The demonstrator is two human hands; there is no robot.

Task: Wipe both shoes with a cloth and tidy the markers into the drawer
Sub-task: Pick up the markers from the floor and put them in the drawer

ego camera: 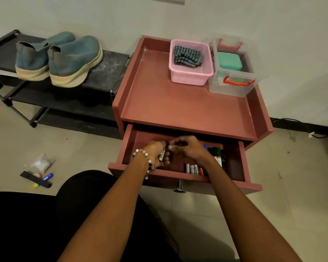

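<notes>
The step in hand appears to be tidying markers into the open drawer (184,178); the shoes (59,57) sit on the rack, and the cloth (187,55) lies in the pink basket (189,76). The left hand (155,152) curls round a marker (161,155) above the drawer's left part. The right hand (189,147) hovers beside it, fingers loosely bent, holding nothing visible. More markers (215,156) lie at the right. Next move: lay the held marker alongside them.
</notes>
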